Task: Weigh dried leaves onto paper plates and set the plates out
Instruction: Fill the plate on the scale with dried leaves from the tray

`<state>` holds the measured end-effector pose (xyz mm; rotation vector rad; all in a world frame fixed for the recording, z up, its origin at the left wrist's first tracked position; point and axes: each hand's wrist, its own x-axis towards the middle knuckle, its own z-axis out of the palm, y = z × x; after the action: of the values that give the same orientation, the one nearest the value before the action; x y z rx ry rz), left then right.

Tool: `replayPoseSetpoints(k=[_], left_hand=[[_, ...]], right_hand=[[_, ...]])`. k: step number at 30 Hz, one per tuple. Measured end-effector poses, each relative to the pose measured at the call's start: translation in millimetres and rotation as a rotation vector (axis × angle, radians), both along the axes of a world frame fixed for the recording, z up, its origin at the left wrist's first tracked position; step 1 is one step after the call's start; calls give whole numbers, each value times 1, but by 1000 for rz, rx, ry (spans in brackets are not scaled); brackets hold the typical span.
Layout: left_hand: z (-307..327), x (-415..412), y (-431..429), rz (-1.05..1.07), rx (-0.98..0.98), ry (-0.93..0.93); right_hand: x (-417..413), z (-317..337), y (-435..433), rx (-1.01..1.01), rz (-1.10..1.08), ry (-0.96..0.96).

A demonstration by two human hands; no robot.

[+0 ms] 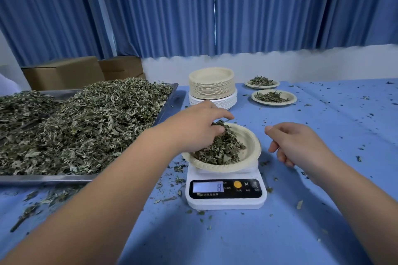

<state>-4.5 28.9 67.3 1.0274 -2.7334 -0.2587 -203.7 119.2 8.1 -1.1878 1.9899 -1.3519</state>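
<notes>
Fingers (223, 116) of my left hand (193, 129) curl round a clump of dried leaves (224, 150) heaped in the paper plate (253, 144), which sits on the scale (226, 199) mid-tabletop (323, 211); its display reads 8. My right hand (301, 146) hovers just beside the plate, loosely curled, holding nothing. At the left edge the tray (64, 177) carries the leaf heap (90, 127); the plate stack (212, 86) and two filled plates (273, 103) lie near the far edge.
</notes>
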Motion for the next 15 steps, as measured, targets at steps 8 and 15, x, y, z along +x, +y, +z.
replayPoseSetpoints(k=[8, 15], left_hand=[[22, -18, -6, -5, 64, -320], [10, -16, -8, 6, 34, -168]], right_hand=[[-2, 0, 0, -25, 3, 4], [-5, 1, 1, -41, -3, 9]])
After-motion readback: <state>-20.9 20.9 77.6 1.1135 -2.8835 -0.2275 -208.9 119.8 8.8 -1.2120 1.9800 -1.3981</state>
